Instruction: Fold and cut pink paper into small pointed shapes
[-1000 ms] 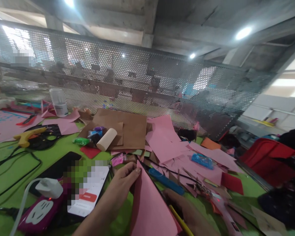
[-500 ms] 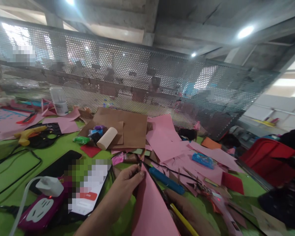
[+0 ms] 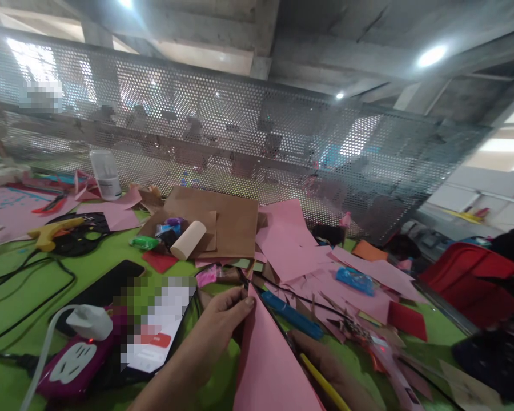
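Observation:
A folded sheet of pink paper [image 3: 268, 359] stands up in front of me, its pointed tip at the top. My left hand [image 3: 227, 308] pinches it near that tip between thumb and fingers. At the sheet's right edge, my right hand [image 3: 321, 359] is closed around a tool with a long yellow handle [image 3: 323, 383]. A dark part of this tool lies along the paper's edge, and the paper and fingers hide what kind it is. Just beyond the sheet lies a blue bar-shaped tool [image 3: 291, 314].
A lit phone [image 3: 160, 337] and a purple power strip [image 3: 71, 365] lie left, near a yellow glue gun [image 3: 47, 233]. Brown cardboard [image 3: 235, 222], a pale roll [image 3: 188, 240] and pink sheets [image 3: 286, 240] lie ahead. A pink glue gun [image 3: 392, 365] is right. Perforated metal [image 3: 223, 131] borders the back.
My left hand and the paper's tip have shifted slightly right. My right hand and the yellow handle have moved a little to the right too. Both grips stay closed.

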Motion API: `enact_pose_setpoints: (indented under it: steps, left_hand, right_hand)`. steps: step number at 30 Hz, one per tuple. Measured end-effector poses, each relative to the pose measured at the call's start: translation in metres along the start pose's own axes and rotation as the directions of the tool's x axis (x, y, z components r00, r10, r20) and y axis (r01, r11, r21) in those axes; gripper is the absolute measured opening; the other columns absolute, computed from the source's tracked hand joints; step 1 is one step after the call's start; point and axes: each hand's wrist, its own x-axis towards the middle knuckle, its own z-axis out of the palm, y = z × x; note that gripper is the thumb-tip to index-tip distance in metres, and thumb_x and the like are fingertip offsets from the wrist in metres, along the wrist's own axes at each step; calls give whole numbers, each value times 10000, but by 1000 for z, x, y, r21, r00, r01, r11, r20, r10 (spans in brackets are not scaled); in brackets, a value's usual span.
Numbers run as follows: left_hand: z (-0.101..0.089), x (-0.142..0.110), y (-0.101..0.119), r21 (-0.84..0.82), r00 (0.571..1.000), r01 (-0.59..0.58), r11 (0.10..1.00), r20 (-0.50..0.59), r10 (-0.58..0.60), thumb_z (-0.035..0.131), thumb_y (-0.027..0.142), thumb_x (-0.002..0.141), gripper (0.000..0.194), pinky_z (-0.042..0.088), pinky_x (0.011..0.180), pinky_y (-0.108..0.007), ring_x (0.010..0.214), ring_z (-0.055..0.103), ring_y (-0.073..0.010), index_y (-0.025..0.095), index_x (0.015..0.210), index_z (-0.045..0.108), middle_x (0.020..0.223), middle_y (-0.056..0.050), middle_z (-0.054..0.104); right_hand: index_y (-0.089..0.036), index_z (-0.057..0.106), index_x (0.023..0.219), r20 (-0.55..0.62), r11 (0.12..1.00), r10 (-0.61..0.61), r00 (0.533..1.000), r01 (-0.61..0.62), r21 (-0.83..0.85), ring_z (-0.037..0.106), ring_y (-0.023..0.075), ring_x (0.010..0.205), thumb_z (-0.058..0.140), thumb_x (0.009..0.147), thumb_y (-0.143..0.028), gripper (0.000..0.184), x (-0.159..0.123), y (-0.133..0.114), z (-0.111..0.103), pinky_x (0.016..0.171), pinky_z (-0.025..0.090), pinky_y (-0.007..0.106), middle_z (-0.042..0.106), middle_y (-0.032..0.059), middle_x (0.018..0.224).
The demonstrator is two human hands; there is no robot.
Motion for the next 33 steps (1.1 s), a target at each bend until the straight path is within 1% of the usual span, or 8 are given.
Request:
enact_pose_setpoints:
  steps: [6,12,16,19,22,27,30,33]
  left_hand:
    - [1,-1,1,-59,1000,22,998,17,-21,793,503,690,371,394,594,-215,635,546,-119,174,774,643,701,9,613]
    - [0,0,1,-37,1000,8,999,24,-7,771,497,721,349,383,588,-219,608,526,-114,174,774,650,677,13,598]
    - [0,-1,2,-25,1000,2,1000,19,-1,789,503,698,364,365,557,-211,606,519,-111,170,765,658,697,0,616]
    - [1,-2,4,-26,1000,3,1000,18,-3,777,494,712,347,378,568,-215,610,528,-117,174,771,658,692,2,610]
    - [2,-4,4,-45,1000,0,999,25,1,766,482,723,333,389,590,-213,634,535,-120,174,783,655,726,-1,621]
    - [0,0,1,-12,999,-20,1000,32,21,755,514,714,372,354,565,-196,621,516,-108,166,766,634,697,11,597]
    - [-2,2,-1,21,999,-23,1000,28,23,745,539,707,402,319,532,-191,575,471,-94,168,715,591,642,29,540]
    - [-2,1,-3,56,1000,-21,998,-9,22,745,557,688,425,284,495,-189,533,419,-86,177,693,555,607,49,487]
  right_hand:
    - [-224,697,779,41,1000,-16,999,17,-19,573,227,735,573,829,-461,272,1,-4,-2,686,493,330,617,20,686]
    - [-209,686,739,37,999,1,999,1,-50,565,207,688,620,802,-463,269,-1,-9,-5,627,481,298,598,15,658]
    - [-194,674,741,56,1000,8,998,-6,-29,552,186,663,609,808,-495,316,2,-3,-5,599,471,276,587,11,642]
    - [-200,664,738,78,999,35,996,-35,0,543,168,610,619,801,-494,304,3,4,-5,542,449,255,575,-1,620]
    - [-209,665,734,70,999,40,997,-41,3,543,164,591,637,785,-474,271,3,11,-5,534,451,250,567,-14,596]
    - [-191,656,680,44,1000,11,999,-11,-13,560,175,679,642,769,-424,250,10,22,-8,613,464,254,599,-1,652]
    - [-189,626,655,55,999,-1,998,4,-49,538,175,673,629,762,-421,255,12,26,-7,582,429,247,592,4,663]
    - [-194,618,699,-14,993,-33,999,31,-117,519,163,628,559,788,-426,256,8,24,-5,527,389,237,588,1,664]
